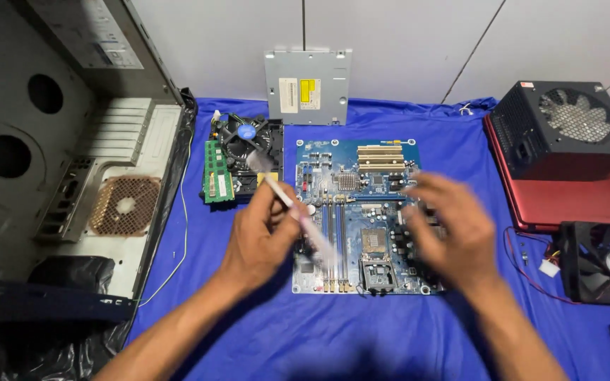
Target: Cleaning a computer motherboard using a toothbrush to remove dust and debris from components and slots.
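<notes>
A blue motherboard (361, 176) lies flat on the blue cloth (390, 331). My left hand (259, 236) hovers over the board's left edge and grips a thin white brush (287, 201), which is blurred by motion and slants from upper left to lower right. My right hand (453, 229), also blurred, floats over the board's right side with fingers spread and holds nothing. Both forearms reach in from the bottom of the view.
An open grey computer case (72, 162) fills the left. A cooler fan with a green memory stick (238, 162) lies left of the board. A silver optical drive (308, 86) leans on the wall. At right are a black power supply (566, 127), a red laptop (587, 201) and a black fan (605, 261).
</notes>
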